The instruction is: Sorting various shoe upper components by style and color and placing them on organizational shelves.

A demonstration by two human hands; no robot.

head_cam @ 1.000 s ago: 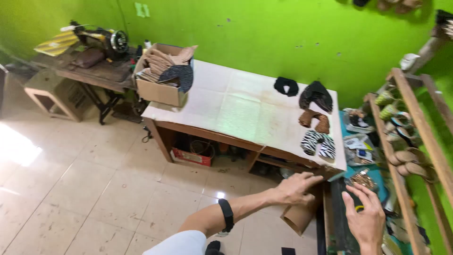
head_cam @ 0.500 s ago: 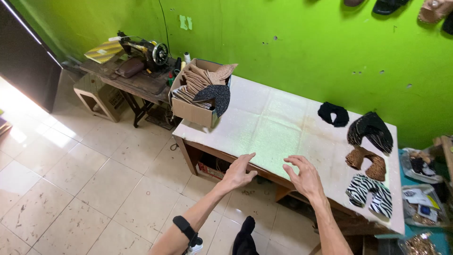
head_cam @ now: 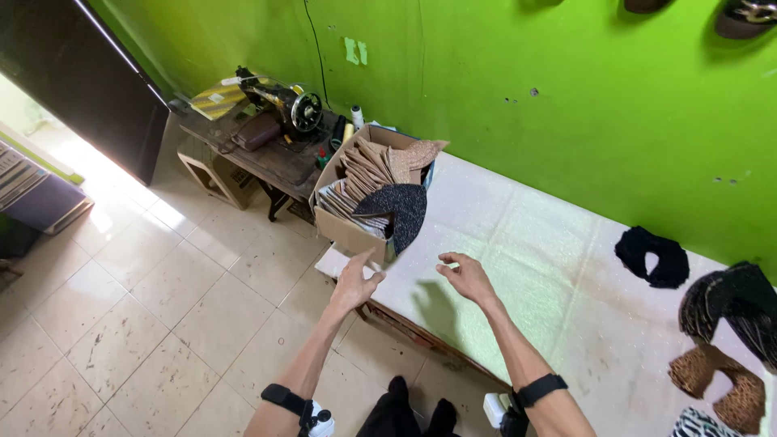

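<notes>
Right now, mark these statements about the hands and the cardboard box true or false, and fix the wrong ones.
1. Both hands are empty. True: the left hand and right hand hold nothing.
2. The cardboard box is empty. False: it is packed with flat cut pieces, a dark glittery piece in front.
3. The box stands on the white table. True.
4. The wall is blue. False: the wall is bright green.
5. A sewing machine sits on the white table. False: it sits on a separate dark wooden table.

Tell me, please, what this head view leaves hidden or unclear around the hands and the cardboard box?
- Cardboard box: lower layers hidden by the stacked cut pieces and the dark speckled piece.
- Striped piece: cut off by the bottom edge.
- Left hand and right hand: both empty, palms turned away.
</notes>
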